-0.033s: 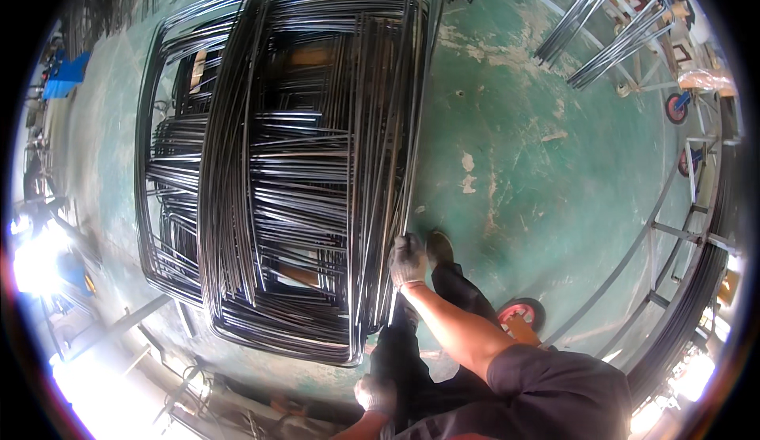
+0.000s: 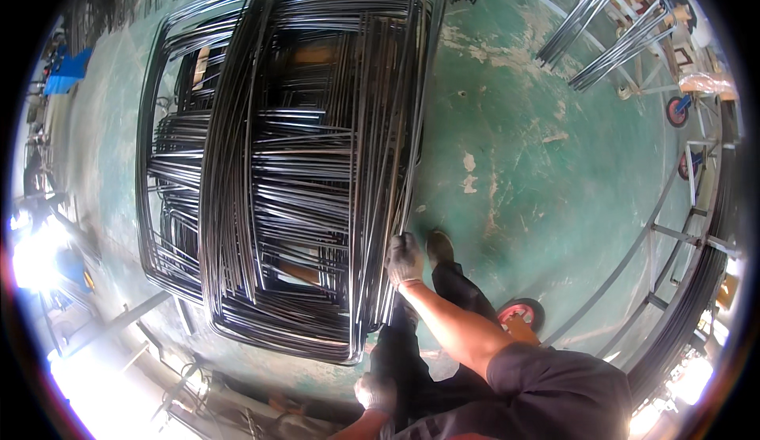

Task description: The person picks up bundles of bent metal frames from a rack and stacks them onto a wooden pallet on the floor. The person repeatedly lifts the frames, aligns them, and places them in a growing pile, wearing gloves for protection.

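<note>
A large stack of dark bent metal rod frames lies on the floor in front of me, with rounded corners and many rods crossing inside. My right hand, in a grey glove with dark fingers, is closed round a rod at the near right edge of the stack. The palm side and the exact number of rods in it are hidden. Low in the view, my left hand, also gloved, hangs beside my left thigh, apart from the stack. Its fingers look curled in, and nothing shows in them.
My shoe stands close to the stack's right side on the worn green floor. A red-hubbed wheel is by my right leg. Metal racks with rods line the right. A blue object is at far left.
At the stack's right side, the far end of the outermost rod frame has shifted slightly to the right. My right hand has moved only a touch; my left hand stays in place.
</note>
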A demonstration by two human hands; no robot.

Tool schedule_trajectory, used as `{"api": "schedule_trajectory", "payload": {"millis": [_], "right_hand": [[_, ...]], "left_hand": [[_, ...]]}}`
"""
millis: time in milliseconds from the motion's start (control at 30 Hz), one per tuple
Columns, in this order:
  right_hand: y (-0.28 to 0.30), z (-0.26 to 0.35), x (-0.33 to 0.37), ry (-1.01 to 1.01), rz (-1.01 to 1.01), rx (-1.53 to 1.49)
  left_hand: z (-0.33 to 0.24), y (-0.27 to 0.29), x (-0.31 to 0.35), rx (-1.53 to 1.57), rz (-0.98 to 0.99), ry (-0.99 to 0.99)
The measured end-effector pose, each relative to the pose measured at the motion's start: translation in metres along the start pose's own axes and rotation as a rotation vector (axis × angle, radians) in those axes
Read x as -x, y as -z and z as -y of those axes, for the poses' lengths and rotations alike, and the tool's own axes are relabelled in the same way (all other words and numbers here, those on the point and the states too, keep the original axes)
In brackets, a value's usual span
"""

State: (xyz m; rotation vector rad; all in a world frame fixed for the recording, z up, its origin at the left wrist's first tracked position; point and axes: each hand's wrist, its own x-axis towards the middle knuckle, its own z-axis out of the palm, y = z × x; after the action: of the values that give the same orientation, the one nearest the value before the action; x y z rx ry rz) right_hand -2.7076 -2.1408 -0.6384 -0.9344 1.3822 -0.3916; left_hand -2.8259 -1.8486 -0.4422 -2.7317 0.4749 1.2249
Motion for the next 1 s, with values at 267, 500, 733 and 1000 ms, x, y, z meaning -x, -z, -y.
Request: {"api": "schedule_trajectory", "payload": {"millis": [267,500,733,1000], "right_hand": [[0.014,0.097,0.004,0.094,0.194,1.155],[0.045,0.098,-0.029,0.068,0.406,1.193],[0.053,0.029,-0.082,0.249,0.015,0.74],[0.01,0.051,-0.079,0.144,0.333,0.959]], "left_hand": [[0.003,-0.008,0.014,0.135,-0.085,-0.009],[0.013,-0.021,0.017,0.151,-0.133,-0.05],[0.009,-0.012,0.019,0.193,-0.11,-0.062],[0.006,-0.014,0.016,0.23,-0.185,-0.082]]}}
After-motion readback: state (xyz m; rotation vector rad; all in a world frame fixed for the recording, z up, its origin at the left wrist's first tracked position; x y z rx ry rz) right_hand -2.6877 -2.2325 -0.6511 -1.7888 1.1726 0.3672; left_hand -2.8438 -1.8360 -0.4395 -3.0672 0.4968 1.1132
